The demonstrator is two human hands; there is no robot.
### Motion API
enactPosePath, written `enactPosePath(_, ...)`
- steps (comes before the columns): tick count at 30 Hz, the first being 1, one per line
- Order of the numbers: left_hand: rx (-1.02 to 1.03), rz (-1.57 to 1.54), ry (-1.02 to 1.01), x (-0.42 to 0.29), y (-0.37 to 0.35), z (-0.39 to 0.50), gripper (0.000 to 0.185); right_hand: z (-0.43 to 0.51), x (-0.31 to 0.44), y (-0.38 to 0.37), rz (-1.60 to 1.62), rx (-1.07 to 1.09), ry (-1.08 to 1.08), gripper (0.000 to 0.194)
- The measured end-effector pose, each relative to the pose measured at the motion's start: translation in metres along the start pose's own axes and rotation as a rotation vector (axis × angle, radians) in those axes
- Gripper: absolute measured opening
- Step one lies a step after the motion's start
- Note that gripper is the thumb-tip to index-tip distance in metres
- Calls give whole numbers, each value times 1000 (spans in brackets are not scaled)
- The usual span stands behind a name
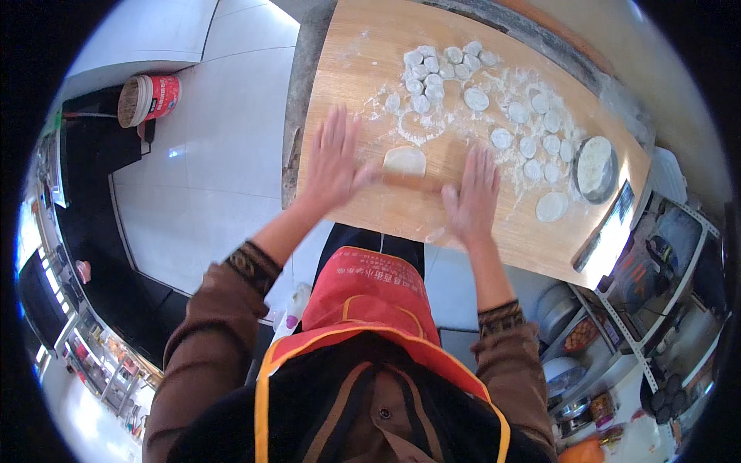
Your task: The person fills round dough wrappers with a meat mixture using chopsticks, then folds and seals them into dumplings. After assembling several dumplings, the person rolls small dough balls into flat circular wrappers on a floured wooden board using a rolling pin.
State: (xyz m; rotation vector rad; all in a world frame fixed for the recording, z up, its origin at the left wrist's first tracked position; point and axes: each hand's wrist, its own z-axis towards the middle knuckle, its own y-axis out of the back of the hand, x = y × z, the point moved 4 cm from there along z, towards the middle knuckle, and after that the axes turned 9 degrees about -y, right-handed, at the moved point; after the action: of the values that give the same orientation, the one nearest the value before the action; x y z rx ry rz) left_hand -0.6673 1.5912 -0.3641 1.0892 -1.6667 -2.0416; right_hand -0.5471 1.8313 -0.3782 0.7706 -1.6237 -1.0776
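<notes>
A wooden rolling pin [412,182], blurred, lies crosswise under my two hands. My left hand [336,165] is flat over its left end, fingers stretched forward. Over the right end, my right hand [474,188] rests the same way; both palms hide the pin's ends. A flattened round of dough [404,162] lies against the pin's far side, between the hands. All of this is on a floured wooden board [370,208]. Beyond my hands, several small floured dough pieces [428,72] sit clustered. Flattened dough discs [528,146] are scattered to the right.
A round metal bowl of flour [595,168] stands at the board's right side. Near it lie a larger dough round [552,206] and a shiny flat metal object [605,237], perhaps a cleaver. Metal shelving [631,341] stands right; a red-and-white bucket [151,99] is on the left.
</notes>
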Motion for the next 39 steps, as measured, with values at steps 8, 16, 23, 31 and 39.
enactPosePath(8, -146, -12, 22, 22, 0, 54, 83, 40, -2, 3, 27, -95, 24, 86)
enactPosePath(16, -168, -8, -140, 4, 11, 48, 70, 56, -10, 8, 21, -167, -84, 89)
enactPosePath(23, 228, 90, -333, -10, -4, -43, 44, -26, 8, -4, 102, 17, -122, 90)
enactPosePath(31, 6, -64, -348, -79, -32, 21, 55, -6, -45, 39, -103, -72, -127, 87)
enactPosePath(39, 147, -98, -208, -70, -36, 10, 85, -25, -42, 25, -29, 129, -53, 78)
